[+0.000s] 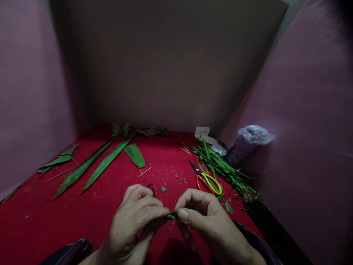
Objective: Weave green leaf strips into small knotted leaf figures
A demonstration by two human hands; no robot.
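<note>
Between my two hands is a small green piece of folded or knotted leaf, largely covered by the fingertips. My left hand pinches its left side with thumb and forefinger; a thin dark strip curls up behind that hand's fingers. From the other side my right hand closes thumb and forefinger on the same leaf piece. Thin shreds hang below it. Beyond the right hand lie scissors with one yellow and one red handle, blades slightly apart. A small leaf scrap rests on the red cloth ahead of the hands.
Long green leaves and a broad cut leaf lie at the left and middle of the red cloth. At right are a heap of leaf strips, a plastic-wrapped purple item and a white card. Walls enclose three sides.
</note>
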